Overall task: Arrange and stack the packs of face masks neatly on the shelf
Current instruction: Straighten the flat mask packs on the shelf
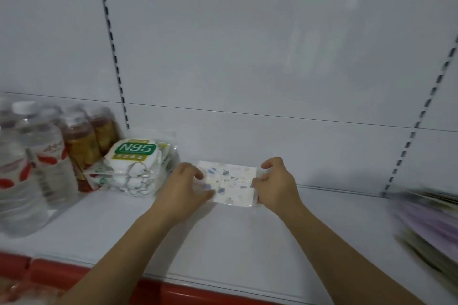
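Seen from a head-worn camera, a person's two bare forearms reach onto a white metal shelf (247, 235) with a red front edge. Between the hands lies a flat, clear-wrapped pack of face masks with a pale blue printed pattern (233, 182), resting on the shelf near the back panel. The left hand (183, 186) holds the pack's left edge, its curled fingers (198, 173) over the wrapper; the right hand (277, 181) pinches the right edge between thumb and fingers. Holding both short ends probably lets the person square the pack against the back wall. Just beside it on the left sits a stack of white N95 mask packs with a green label (135, 166), likely the pile to match. Further left stand clear plastic water bottles (32, 163) and amber drink bottles (81, 141). A blurred pile of lilac and pale packs (431, 228) lies well apart at the right.
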`<state>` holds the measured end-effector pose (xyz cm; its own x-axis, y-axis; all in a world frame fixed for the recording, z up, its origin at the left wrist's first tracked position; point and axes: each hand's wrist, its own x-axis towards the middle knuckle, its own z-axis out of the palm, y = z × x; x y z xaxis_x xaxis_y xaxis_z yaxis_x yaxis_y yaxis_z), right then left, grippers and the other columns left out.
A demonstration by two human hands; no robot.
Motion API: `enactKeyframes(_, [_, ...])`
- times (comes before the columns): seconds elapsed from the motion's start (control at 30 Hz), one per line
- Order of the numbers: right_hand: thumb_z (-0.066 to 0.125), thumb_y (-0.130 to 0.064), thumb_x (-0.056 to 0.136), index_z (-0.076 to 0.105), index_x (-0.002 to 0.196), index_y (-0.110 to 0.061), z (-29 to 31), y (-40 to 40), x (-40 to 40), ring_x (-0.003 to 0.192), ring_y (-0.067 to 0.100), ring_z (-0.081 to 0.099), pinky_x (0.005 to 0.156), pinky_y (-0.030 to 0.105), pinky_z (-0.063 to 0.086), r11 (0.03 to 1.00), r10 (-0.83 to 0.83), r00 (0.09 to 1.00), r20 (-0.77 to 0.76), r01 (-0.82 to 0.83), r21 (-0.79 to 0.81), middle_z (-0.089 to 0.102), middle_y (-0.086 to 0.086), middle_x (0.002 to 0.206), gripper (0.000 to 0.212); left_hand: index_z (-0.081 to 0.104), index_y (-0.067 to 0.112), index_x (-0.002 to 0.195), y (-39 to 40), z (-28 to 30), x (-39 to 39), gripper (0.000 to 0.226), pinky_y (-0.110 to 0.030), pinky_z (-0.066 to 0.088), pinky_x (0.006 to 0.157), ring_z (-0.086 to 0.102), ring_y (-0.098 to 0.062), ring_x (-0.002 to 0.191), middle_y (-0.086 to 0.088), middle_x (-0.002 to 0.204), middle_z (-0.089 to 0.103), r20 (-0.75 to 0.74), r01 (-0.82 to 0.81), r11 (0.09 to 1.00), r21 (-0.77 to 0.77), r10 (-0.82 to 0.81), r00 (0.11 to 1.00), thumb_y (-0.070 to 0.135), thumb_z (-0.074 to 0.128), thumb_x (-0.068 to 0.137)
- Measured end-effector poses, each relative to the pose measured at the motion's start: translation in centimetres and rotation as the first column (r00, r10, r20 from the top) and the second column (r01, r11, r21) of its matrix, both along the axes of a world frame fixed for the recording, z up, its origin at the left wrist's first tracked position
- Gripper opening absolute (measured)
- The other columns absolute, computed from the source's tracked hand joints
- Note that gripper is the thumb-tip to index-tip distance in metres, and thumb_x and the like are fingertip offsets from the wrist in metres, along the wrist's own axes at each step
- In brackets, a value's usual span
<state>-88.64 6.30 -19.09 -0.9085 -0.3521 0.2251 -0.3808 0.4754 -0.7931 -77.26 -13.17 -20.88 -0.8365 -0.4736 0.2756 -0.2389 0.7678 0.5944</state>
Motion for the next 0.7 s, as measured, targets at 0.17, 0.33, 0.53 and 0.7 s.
enactKeyframes(0.17, [0.063, -0.017, 0.088, 0.055, 0.108, -0.021, -2.3, -3.8, 0.7, 0.096, 0.025, 0.061, 0.079, 0.029, 0.044, 0.972, 0.026, 0.994, -0.107, 0.0, 0.235, 0.059, 0.005, 0.113, 0.022, 0.059, 0.026, 0.124, -3.2, -2.0, 0.3, 0.045, -0.029, 0.039, 0.108, 0.046, -0.022, 0.133, 0.006, 0.144, 0.044, 0.205, 0.18, 0.95, -0.256, -0.129, 0.97, 0.054, 0.064, 0.089])
enactKeyframes(0.33, [0.07, -0.056, 0.08, 0.053, 0.134, -0.033, -3.0, -4.3, 1.4, 0.137, 0.017, 0.041, 0.107, 0.029, 0.037, 0.861, 0.186, 0.978, -0.098, -0.114, 0.495, 0.024, -0.006, 0.154, 0.061, 0.061, 0.024, 0.12, -4.0, -3.0, -1.1, 0.035, -0.037, 0.048, 0.094, 0.057, -0.026, 0.114, 0.001, 0.123, 0.061, 0.233, 0.206, 0.907, -0.367, -0.125, 0.964, 0.047, 0.05, 0.097])
enactKeyframes(0.53, [0.056, -0.055, 0.091, 0.059, 0.128, -0.03, -3.5, -4.6, 0.7, 0.13, 0.019, 0.041, 0.104, 0.031, 0.041, 0.817, 0.145, 0.961, -0.236, 0.018, 0.576, 0.045, -0.006, 0.14, 0.045, 0.06, 0.019, 0.117, -4.2, -3.2, -2.6, 0.031, -0.037, 0.045, 0.094, 0.052, -0.028, 0.118, -0.004, 0.119, 0.061, 0.209, 0.172, 0.909, -0.38, -0.096, 0.973, 0.036, 0.04, 0.1])
enactKeyframes(0.7, [0.054, -0.054, 0.092, 0.058, 0.129, -0.028, -3.6, -4.5, 0.8, 0.123, 0.021, 0.045, 0.101, 0.032, 0.043, 0.81, 0.15, 0.947, -0.284, 0.047, 0.585, 0.048, -0.006, 0.134, 0.045, 0.058, 0.017, 0.124, -3.8, -3.1, -2.7, 0.032, -0.034, 0.036, 0.102, 0.048, -0.026, 0.124, -0.005, 0.126, 0.06, 0.184, 0.187, 0.894, -0.407, -0.121, 0.976, 0.031, 0.044, 0.099])
